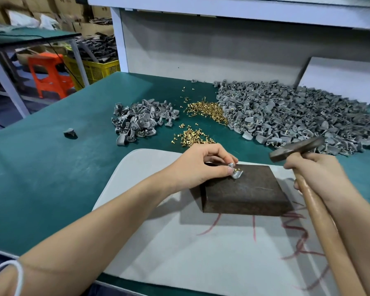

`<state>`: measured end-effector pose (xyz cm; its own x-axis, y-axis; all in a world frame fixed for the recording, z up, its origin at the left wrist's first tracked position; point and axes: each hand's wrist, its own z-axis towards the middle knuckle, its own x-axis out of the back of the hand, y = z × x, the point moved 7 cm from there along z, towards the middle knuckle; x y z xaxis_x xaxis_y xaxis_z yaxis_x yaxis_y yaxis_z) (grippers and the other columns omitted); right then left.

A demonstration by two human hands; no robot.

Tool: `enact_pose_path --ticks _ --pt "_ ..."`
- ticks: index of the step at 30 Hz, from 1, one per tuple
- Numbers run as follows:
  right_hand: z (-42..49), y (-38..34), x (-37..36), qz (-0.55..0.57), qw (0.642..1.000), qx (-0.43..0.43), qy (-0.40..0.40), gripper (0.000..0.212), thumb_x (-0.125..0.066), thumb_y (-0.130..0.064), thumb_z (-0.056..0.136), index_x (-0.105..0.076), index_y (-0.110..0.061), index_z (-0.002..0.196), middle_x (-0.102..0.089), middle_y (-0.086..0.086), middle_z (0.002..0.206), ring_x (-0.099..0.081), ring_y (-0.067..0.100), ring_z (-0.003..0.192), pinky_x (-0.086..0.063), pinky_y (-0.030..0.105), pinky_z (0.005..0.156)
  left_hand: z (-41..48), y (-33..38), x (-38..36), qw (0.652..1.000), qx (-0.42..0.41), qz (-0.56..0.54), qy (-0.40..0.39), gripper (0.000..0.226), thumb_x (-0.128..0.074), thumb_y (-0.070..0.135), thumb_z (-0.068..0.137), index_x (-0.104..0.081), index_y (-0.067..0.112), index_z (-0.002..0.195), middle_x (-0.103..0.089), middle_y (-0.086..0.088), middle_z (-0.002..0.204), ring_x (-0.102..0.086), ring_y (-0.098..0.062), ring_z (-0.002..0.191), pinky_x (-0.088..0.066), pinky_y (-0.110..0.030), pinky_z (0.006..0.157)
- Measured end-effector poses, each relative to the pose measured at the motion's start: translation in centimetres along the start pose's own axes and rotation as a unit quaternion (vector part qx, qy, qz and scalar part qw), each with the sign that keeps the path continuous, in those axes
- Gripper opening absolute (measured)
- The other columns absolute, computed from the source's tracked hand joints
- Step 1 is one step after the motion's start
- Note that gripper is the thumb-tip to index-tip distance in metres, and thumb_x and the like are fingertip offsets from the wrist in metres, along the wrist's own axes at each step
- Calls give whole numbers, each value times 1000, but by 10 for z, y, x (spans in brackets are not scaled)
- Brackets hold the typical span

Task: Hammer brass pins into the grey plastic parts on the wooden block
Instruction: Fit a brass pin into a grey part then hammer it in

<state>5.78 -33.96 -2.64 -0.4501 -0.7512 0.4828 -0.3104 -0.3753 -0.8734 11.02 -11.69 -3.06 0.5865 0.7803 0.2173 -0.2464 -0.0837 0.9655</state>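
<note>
At the block's [247, 190] far-left corner, the left hand [201, 165] pinches the part [236, 174], pin [236, 168] on top; the right hand [316, 176] grips the hammer [295, 149], head poised up-right of the pin.

From where I stand, the workbench has a teal-green top [51, 167] backed by a pale grey panel [201, 45]; a white post [119, 39] rises at its left corner to a white shelf [222, 5] overhead; a white board [340, 77] leans against the panel on the right. Off to the left stands a second green-topped table [30, 36]; beneath it an orange plastic stool [49, 75] and a yellow crate [98, 69]; cardboard boxes [0, 7] are stacked behind.
</note>
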Motion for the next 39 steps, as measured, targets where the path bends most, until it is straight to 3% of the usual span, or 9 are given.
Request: enact_pose_path --ticks 5,9,12,15,19,24,29,35,39 --pt "-8 -4 -7 42 997 -27 -52 13 -60 -10 78 -62 0 70 -56 4 45 -41 11 30 -35 16 31 -1 -1 -1 999 -3 32 0 14 -70 4 82 -65 16 78 -67 7 102 -63 -5 94 -46 -13 87" --pt "-15 -18 -8 73 990 -48 -112 29 -52 -23 93 -60 0 77 -47 4 41 -38 13 30 -32 15 30 0 -2 -1 999 0 36 -3 12 -67 1 83 -66 13 81 -67 6 103 -62 -3 93 -45 -11 88" --pt "-38 -42 -23 61 982 -6 -179 27 -49 -19 95 -55 0 77 -43 5 42 -36 17 29 -28 17 31 0 -3 -1 1000 0 29 -3 15 -65 -2 84 -66 13 82 -67 4 103 -62 0 88 -46 -9 83" --pt "-63 -61 -43 -24 974 47 -220 28 -46 -16 96 -48 -4 71 -43 6 41 -35 16 24 -26 14 30 0 -2 -2 1000 -2 13 -7 22 -64 -6 83 -64 15 77 -66 8 97 -61 6 79 -46 -8 75" --pt "-71 -81 -43 -150 966 127 -170 29 -44 -19 97 -45 -7 71 -45 2 39 -38 16 24 -29 18 31 1 -4 -2 1000 -7 11 -11 15 -63 -8 83 -64 8 83 -64 10 95 -60 11 75 -43 -5 72" --pt "-74 -88 -27 -168 968 152 -112 30 -44 -22 94 -37 -11 66 -38 2 38 -35 18 25 -27 18 29 2 -5 -2 1000 -14 17 -11 9 -63 -5 84 -65 3 85 -66 -3 104 -60 8 76 -45 -8 76" --pt "-76 -81 -35 -209 959 141 -131 38 -45 -29 96 -35 -10 64 -37 -1 34 -36 21 26 -33 25 34 2 -3 -3 999 -18 24 -14 17 -65 -5 82 -62 12 79 -66 2 101 -61 8 76 -47 -10 78" --pt "-77 -89 -34 -235 954 134 -129 44 -38 -36 99 -37 -10 63 -42 0 31 -42 18 25 -35 20 35 2 -3 -3 999 -18 32 -18 14 -67 -1 82 -59 11 80 -66 4 101 -62 1 80 -47 -12 76" --pt "-78 -85 -38 -242 953 107 -144 41 -37 -34 100 -38 -10 67 -41 0 32 -41 18 24 -35 21 37 2 -3 -3 999 -20 31 -21 16 -67 -1 82 -58 13 78 -63 15 95 -61 10 75 -44 -7 72"
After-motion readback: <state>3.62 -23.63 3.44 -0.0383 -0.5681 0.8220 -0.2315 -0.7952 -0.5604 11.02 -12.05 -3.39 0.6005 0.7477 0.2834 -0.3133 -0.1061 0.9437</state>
